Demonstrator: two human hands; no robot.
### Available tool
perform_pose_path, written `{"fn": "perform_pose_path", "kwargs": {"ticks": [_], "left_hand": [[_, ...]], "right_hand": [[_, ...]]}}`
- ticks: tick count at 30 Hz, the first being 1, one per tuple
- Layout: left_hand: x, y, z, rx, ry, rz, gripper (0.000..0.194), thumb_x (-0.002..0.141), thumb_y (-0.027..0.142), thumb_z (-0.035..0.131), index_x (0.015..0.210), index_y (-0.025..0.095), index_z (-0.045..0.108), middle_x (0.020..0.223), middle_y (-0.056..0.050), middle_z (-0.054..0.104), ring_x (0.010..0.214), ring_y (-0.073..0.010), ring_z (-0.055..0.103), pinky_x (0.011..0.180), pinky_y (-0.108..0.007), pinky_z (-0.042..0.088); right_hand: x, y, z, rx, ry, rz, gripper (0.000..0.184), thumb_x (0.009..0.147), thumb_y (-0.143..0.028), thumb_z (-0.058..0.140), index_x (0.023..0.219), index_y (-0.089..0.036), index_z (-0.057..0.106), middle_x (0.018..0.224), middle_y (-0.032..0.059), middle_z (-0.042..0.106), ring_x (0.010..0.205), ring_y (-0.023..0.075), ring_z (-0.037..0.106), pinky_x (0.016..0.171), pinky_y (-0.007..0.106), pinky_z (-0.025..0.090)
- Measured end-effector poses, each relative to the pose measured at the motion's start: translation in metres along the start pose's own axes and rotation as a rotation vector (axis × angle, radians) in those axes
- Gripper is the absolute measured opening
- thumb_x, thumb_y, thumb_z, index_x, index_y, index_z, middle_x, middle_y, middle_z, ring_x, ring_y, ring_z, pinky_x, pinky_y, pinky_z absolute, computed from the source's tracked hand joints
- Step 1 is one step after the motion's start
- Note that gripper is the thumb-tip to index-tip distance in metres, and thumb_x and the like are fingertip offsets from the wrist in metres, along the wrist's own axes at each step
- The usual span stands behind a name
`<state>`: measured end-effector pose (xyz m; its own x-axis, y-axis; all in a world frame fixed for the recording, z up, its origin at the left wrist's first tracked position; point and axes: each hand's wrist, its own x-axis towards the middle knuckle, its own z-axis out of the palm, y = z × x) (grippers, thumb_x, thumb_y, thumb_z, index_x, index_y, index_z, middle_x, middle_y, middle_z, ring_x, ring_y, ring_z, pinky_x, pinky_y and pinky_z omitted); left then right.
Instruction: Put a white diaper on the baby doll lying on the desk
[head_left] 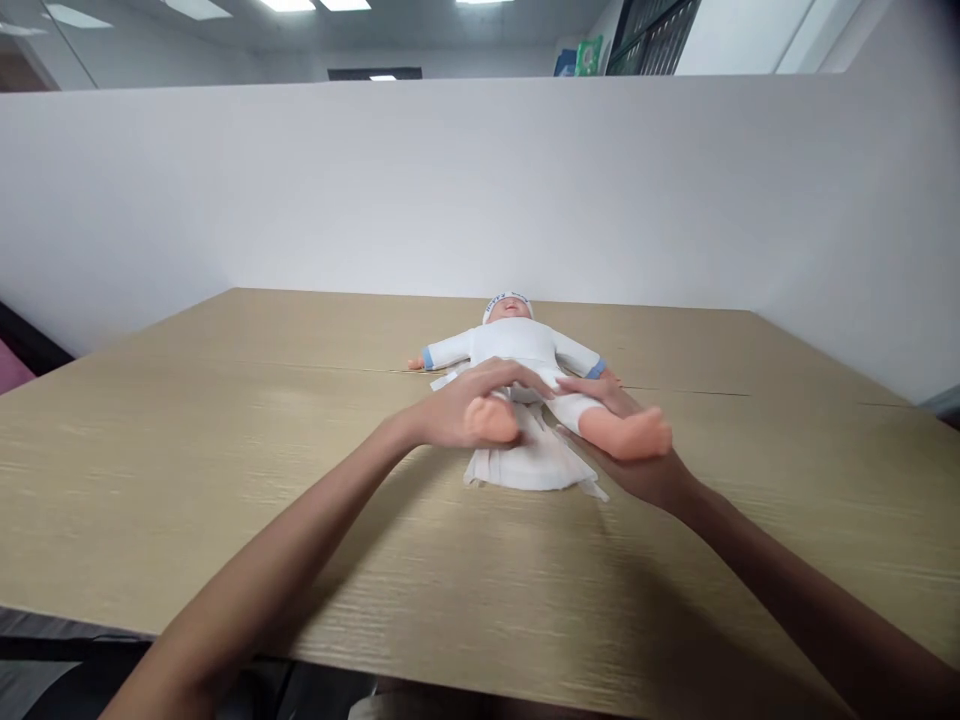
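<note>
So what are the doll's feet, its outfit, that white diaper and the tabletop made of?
Doll's feet: probably vinyl or similar plastic, smooth, with a moulded look.
Outfit: seemingly matte fabric, shineless with blue cuffs.
White diaper: likely papery nonwoven, judging by thin, creased edges.
Tabletop: wood or wood-look laminate, faint sheen; grain-like streaks fit both.

The peach-pink baby doll [491, 420] wears a white outfit [517, 343] with blue cuffs [428, 358] and a white cap [487, 307] with dark-blue lettering [498, 299]; the diaper [532, 467] is white, the wood-grained desk [187, 470] yellowish tan.
</note>
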<state>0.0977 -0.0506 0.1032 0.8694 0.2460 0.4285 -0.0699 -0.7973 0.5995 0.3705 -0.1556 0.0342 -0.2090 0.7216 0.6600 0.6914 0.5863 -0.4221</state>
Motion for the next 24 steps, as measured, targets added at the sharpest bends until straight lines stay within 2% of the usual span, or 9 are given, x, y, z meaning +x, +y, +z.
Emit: {"fn": "perform_pose_path", "kwargs": {"ticks": [2,4,6,9,12,15,19,24], "left_hand": [[-0.025,-0.006,-0.002,0.067,-0.051,-0.043,0.042,0.094,0.035,0.077,0.134,0.026,0.068,0.138,-0.008,0.071,0.132,-0.0292,0.064,0.119,-0.05,0.049],[-0.049,-0.019,-0.001,0.112,-0.093,-0.043,0.042,0.093,0.033,0.077,0.133,0.025,0.068,0.141,-0.009,0.071,0.138,-0.0324,0.061,0.123,-0.054,0.046],[-0.068,-0.033,0.003,0.146,-0.125,0.002,0.049,0.091,0.031,0.078,0.138,0.025,0.065,0.148,-0.011,0.068,0.149,-0.0351,0.054,0.127,-0.058,0.043],[-0.082,-0.048,0.01,0.246,-0.176,0.035,0.064,0.093,0.015,0.07,0.153,0.028,0.053,0.16,-0.009,0.06,0.16,-0.0314,0.043,0.13,-0.056,0.04],[-0.084,-0.047,0.012,0.335,-0.232,0.007,0.079,0.089,-0.002,0.058,0.16,0.031,0.046,0.167,-0.005,0.054,0.164,-0.026,0.036,0.133,-0.053,0.039],[-0.082,-0.039,0.011,0.362,-0.26,-0.024,0.084,0.087,-0.008,0.054,0.16,0.032,0.045,0.171,-0.004,0.049,0.166,-0.0242,0.034,0.135,-0.052,0.039],[-0.082,-0.034,0.012,0.376,-0.271,-0.051,0.077,0.09,-0.007,0.056,0.157,0.03,0.05,0.171,-0.004,0.048,0.166,-0.0247,0.034,0.135,-0.053,0.039],[-0.083,-0.033,0.012,0.315,-0.273,-0.082,0.07,0.097,-0.004,0.053,0.157,0.031,0.053,0.171,-0.005,0.049,0.166,-0.024,0.034,0.135,-0.053,0.041]], "right_hand": [[-0.017,0.015,-0.006,-0.01,-0.062,-0.076,0.042,0.105,-0.023,0.056,0.143,-0.034,0.069,0.146,0.0049,0.068,0.139,0.0314,0.064,0.122,0.051,0.052],[-0.031,0.03,-0.01,-0.068,-0.153,-0.195,0.042,0.106,-0.019,0.047,0.138,-0.032,0.072,0.145,0.0049,0.069,0.142,0.0292,0.062,0.12,0.049,0.053],[-0.043,0.043,-0.01,-0.156,-0.236,-0.31,0.043,0.107,-0.017,0.045,0.14,-0.028,0.07,0.15,0.0068,0.066,0.148,0.0292,0.057,0.119,0.049,0.053],[-0.052,0.057,-0.008,-0.233,-0.296,-0.364,0.039,0.111,-0.018,0.046,0.142,-0.027,0.068,0.155,0.008,0.062,0.154,0.0295,0.051,0.12,0.05,0.05],[-0.053,0.063,-0.008,-0.267,-0.319,-0.357,0.039,0.113,-0.018,0.045,0.144,-0.029,0.066,0.159,0.0077,0.059,0.156,0.029,0.048,0.12,0.05,0.05],[-0.051,0.063,-0.011,-0.274,-0.352,-0.343,0.041,0.115,-0.019,0.044,0.147,-0.031,0.065,0.161,0.0066,0.058,0.156,0.0281,0.049,0.118,0.048,0.052],[-0.049,0.062,-0.017,-0.215,-0.38,-0.298,0.042,0.116,-0.024,0.045,0.151,-0.035,0.065,0.162,0.0045,0.057,0.155,0.0281,0.05,0.12,0.048,0.053],[-0.052,0.071,-0.021,-0.108,-0.451,-0.168,0.043,0.116,-0.029,0.049,0.154,-0.043,0.063,0.166,-0.0007,0.052,0.157,0.0274,0.047,0.127,0.049,0.049]]}}
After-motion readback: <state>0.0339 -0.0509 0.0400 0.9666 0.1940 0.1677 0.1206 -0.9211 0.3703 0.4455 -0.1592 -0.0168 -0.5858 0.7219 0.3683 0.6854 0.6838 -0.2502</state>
